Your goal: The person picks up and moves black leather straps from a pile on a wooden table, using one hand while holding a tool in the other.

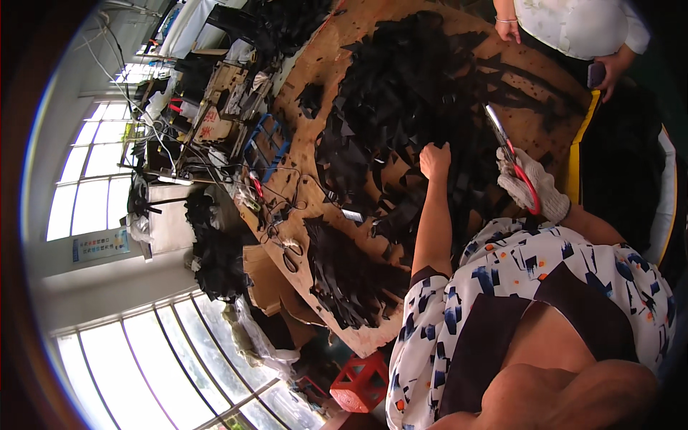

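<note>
My bare left hand (434, 160) is closed in a fist at the near edge of a large heap of black fabric pieces (401, 79). Dark cloth shows at its fingers, though the exact piece in the grip is hard to make out. To its right, my right hand (549, 195) wears a whitish knit glove. It grips a pair of scissors (529, 185) with red handles, whose long silver blades point up and left toward the heap. Black strips (466, 168) lie between the two hands. The heap rests on a brown wooden table (315, 57).
A smaller black pile (351, 276) lies at the near left of the table, beside cords and a blue crate (266, 147). A red stool (358, 385) stands below. At far right, another person (573, 25) holds a phone; a yellow-edged container (584, 140) is nearby.
</note>
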Demonstrator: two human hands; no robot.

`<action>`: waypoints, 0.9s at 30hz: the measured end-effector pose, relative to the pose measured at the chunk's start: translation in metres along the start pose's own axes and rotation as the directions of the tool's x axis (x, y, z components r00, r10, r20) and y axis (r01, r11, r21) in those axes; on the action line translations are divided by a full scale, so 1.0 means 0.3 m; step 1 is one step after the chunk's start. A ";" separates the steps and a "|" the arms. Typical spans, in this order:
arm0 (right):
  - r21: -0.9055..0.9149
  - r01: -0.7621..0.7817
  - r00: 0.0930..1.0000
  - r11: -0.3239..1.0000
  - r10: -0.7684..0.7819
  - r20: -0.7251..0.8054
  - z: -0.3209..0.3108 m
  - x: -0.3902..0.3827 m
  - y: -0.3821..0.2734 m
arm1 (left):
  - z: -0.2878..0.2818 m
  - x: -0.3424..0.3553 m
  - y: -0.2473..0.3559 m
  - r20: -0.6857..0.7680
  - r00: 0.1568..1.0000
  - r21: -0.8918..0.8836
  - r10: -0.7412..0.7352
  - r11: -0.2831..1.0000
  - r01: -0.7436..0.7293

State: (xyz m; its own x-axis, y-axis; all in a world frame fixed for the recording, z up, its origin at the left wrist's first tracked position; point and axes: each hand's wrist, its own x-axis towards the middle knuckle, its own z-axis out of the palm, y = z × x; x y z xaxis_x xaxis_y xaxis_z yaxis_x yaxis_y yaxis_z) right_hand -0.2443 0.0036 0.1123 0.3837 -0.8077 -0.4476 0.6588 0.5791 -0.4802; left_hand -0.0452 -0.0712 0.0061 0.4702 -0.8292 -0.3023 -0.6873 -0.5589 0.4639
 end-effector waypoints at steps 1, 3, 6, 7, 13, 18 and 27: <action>0.044 -0.010 0.998 0.999 0.008 0.055 -0.003 -0.006 -0.004 | 0.006 0.003 0.009 0.005 1.000 0.004 0.007 1.000 -0.007; 0.018 -0.011 1.000 1.000 0.011 0.023 -0.006 -0.005 -0.008 | 0.011 0.002 0.015 0.092 0.996 -0.039 0.007 0.999 -0.003; 0.026 -0.030 0.999 0.999 0.031 -0.039 -0.008 0.026 0.010 | 0.008 -0.007 0.004 0.144 0.989 -0.079 0.012 0.997 0.000; 0.065 -0.037 0.996 0.997 0.042 -0.073 -0.019 0.039 0.015 | 0.010 -0.011 0.006 0.143 0.990 -0.080 0.013 0.997 -0.001; -0.199 -0.004 1.000 0.980 0.001 -0.014 -0.003 0.026 0.021 | 0.032 -0.005 0.001 0.141 0.989 -0.172 -0.055 0.982 0.079; -0.169 -0.023 0.999 0.985 0.016 -0.044 0.005 0.036 0.037 | 0.018 0.010 -0.040 0.124 0.992 -0.240 -0.002 0.970 0.032; -0.136 -0.133 0.962 0.982 0.160 0.222 -0.013 0.040 -0.007 | -0.281 -0.196 -0.028 0.027 0.974 -0.750 0.223 0.649 -0.127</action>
State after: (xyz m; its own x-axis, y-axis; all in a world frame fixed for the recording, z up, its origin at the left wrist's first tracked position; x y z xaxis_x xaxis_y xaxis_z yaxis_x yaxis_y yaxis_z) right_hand -0.2436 -0.0068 0.1052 0.6184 -0.7085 -0.3400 0.5083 0.6906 -0.5144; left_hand -0.0203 -0.0168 0.0902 0.2901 -0.9328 -0.2138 -0.0910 -0.2493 0.9641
